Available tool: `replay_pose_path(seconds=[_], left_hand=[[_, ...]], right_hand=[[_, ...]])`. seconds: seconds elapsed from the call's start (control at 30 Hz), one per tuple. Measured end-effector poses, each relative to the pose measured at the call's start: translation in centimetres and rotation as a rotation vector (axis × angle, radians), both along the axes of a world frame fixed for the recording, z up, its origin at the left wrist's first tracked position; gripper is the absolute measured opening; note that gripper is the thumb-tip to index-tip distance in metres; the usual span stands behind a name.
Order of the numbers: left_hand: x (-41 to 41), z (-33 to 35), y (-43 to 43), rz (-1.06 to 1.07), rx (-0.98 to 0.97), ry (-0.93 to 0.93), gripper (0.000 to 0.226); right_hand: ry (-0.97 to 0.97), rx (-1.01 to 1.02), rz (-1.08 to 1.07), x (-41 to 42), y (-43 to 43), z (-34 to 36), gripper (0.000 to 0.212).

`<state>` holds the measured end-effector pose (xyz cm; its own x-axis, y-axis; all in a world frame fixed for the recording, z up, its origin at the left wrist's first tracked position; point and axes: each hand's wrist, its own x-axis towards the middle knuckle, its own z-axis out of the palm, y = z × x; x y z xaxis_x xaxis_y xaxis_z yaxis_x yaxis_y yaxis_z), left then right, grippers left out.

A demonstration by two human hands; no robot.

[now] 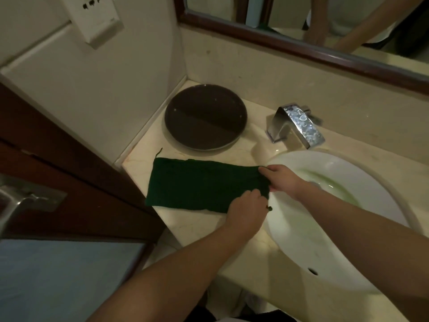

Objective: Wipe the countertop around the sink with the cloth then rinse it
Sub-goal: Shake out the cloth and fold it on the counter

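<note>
A dark green cloth (197,183) lies flat and folded into a long strip on the beige countertop (199,225), left of the white sink (299,231). My left hand (246,211) grips the cloth's near right corner. My right hand (282,180) pinches the cloth's far right corner at the sink's rim. A chrome faucet (296,125) stands behind the sink; no water runs from it.
A round dark plate (205,117) sits in the counter's back left corner. A wall (92,84) and dark wooden door frame (69,182) bound the counter on the left. A framed mirror (301,49) hangs above the backsplash.
</note>
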<state>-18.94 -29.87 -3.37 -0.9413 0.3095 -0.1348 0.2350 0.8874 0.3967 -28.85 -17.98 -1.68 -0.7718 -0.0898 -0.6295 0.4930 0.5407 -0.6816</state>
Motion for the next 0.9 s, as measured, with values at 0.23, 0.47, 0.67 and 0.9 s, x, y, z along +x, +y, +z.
replay_pose_path(seconds=[0.23,0.47,0.67,0.9], left_hand=[[2.3,1.8,-7.0,0.704,0.94,-0.104,0.016],[3.7,1.1,-14.0,1.18,1.369,-0.125,0.008],[4.1,-1.2,-18.3,1.534,1.63,-0.31,0.025],[3.9,-1.6,-19.5,1.461,1.185,-0.342,0.032]], right_hand=[[-0.021,0.064,0.092,-2.1,-6.1,5.5,0.038],[-0.121,0.108,0.238,-3.1,-18.5,6.6,0.01],[-0.166,0.065,0.22,-2.4,-25.5,4.2,0.044],[0.126,0.314,0.449,-3.7,-22.5,3.7,0.009]])
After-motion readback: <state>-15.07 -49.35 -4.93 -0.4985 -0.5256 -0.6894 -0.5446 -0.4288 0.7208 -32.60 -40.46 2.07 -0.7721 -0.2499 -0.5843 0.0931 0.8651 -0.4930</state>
